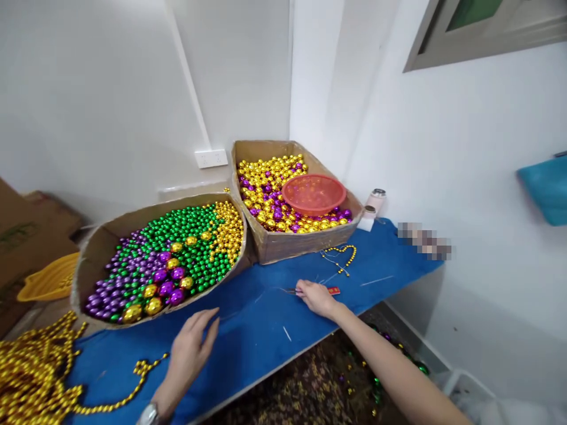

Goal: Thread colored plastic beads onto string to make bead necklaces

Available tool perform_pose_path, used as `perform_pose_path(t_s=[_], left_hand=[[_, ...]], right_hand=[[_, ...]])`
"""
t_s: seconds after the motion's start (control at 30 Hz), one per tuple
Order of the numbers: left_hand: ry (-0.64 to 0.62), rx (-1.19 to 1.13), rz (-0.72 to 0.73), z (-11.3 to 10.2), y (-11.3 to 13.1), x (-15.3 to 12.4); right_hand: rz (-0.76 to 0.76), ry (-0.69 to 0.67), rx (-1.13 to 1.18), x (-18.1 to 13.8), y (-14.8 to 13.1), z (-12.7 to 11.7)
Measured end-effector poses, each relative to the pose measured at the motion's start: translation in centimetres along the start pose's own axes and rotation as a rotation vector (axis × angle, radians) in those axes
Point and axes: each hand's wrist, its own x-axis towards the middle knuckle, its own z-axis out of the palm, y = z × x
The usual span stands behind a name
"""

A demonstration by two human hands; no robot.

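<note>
Both hands [189,341] [315,297] are over a blue tabletop [261,339] before two cardboard boxes [305,246] of shiny beads [186,227].

Green, purple and gold beads [181,227], brown box [100,248]. Gold and purple baubles [266,189], second brown box [305,243]; translucent red bowl [314,196]. Bright blue tabletop [248,342], gold bead strands [35,378], small red object [333,290], yellow basket [48,277], teal item [547,189], dark brown mottled pattern on surface below [287,389].
</note>
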Motion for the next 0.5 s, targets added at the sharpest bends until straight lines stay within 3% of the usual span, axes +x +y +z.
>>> perform_pose_path(t_s=[0.13,0.23,0.37,0.5], left_hand=[[-0.371,-0.480,0.070,3.2,8.0,4.0],[-0.630,-0.637,0.362,6.5,12.9,6.5],[-0.861,-0.452,0.754,10.9,17.3,7.6],[-0.900,-0.232,0.914,13.8,19.3,7.5]], right_hand=[[-0.248,-0.055,0.131,-3.6,-3.6,-0.1],[-0.388,-0.123,0.213,-7.1,-5.6,-0.3],[-0.455,-0.246,0.339,-11.4,-4.9,-1.2],[-0.321,-0.391,0.430,-15.3,-0.7,-1.8]])
